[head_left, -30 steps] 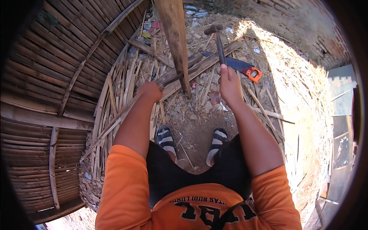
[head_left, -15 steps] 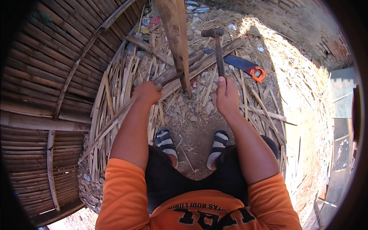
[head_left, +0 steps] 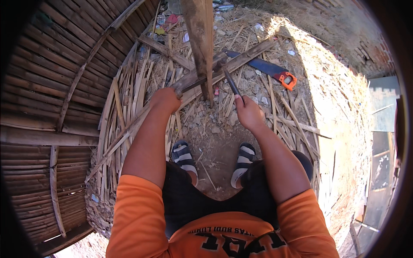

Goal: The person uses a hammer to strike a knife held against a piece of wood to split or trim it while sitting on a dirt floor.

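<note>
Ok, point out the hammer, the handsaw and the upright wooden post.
Hammer [head_left: 232, 82]: head view, on the dark handle.
Handsaw [head_left: 263, 66]: head view, on the dark blade.
Upright wooden post [head_left: 200, 43]: head view, on its broad face.

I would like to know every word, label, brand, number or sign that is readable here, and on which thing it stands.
Orange shirt: a small line of black lettering, with larger black letters below; I describe these without copying the words.
Saw: no text that I can make out.
Hammer: no text that I can make out.
Scattered litter: any print is too small to read.
</note>
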A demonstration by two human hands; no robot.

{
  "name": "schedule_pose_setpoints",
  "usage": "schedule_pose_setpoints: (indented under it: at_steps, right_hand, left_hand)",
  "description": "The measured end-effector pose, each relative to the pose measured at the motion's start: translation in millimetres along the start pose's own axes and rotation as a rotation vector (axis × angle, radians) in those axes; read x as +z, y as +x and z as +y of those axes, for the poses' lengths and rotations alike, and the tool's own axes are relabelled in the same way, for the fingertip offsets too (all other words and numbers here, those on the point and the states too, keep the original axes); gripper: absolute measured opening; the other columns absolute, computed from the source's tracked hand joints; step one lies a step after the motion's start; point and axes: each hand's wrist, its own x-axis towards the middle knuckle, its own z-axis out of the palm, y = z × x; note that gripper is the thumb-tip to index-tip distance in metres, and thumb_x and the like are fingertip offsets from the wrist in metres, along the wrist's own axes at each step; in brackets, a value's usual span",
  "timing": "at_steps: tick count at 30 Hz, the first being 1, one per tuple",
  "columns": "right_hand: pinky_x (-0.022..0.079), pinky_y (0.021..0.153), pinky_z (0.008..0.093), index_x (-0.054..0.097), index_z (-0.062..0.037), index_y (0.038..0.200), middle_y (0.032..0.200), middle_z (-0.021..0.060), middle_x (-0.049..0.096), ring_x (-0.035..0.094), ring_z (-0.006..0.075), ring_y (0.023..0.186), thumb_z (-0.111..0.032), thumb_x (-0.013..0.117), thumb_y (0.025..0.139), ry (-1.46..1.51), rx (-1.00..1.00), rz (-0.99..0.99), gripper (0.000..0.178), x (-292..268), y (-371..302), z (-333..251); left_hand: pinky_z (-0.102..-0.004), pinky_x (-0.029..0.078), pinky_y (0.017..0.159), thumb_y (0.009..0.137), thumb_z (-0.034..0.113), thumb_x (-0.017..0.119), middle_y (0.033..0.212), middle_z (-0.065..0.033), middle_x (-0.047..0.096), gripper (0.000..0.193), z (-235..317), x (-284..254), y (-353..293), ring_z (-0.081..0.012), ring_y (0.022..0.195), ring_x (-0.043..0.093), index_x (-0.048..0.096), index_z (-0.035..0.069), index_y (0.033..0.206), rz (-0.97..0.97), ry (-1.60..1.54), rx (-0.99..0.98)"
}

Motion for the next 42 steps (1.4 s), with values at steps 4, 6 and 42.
schedule_pose_setpoints:
  at_steps: [4, 6, 42]
  right_hand:
    - [0.048, 0.068, 0.0486, 0.059, 0.0012, 0.092, 0.076, 0.0242, 0.063, 0.063, 0.0441, 0.075, -0.043, 0.046, 0.107, 0.155, 0.015, 0.105, 0.048, -15, 1, -20]
    - [0.047, 0.069, 0.0503, 0.058, 0.0011, 0.091, 0.078, 0.0259, 0.065, 0.065, 0.0451, 0.079, -0.045, 0.047, 0.106, 0.317, -0.080, 0.180, 0.049, -30, 7, -33]
    - [0.047, 0.067, 0.0548, 0.058, -0.0001, 0.091, 0.074, 0.0269, 0.064, 0.065, 0.0478, 0.074, -0.042, 0.048, 0.106, 0.307, -0.095, 0.231, 0.045, -9, -9, -40]
  left_hand:
    - [-0.0437, 0.054, 0.098, 0.088, 0.041, 0.074, 0.124, -0.0155, 0.070, 0.050, -8, 2, -4, -0.0330, 0.116, 0.066, 0.068, 0.007, 0.124, 0.028, 0.018, 0.007]
    - [-0.0443, 0.053, 0.098, 0.087, 0.043, 0.075, 0.124, -0.0163, 0.070, 0.051, -13, 5, -2, -0.0341, 0.116, 0.065, 0.068, 0.006, 0.123, 0.012, -0.006, 0.008]
    - [-0.0442, 0.055, 0.095, 0.084, 0.030, 0.072, 0.116, -0.0181, 0.072, 0.038, -28, 23, 8, -0.0342, 0.110, 0.068, 0.073, 0.006, 0.113, 0.043, -0.022, -0.040]
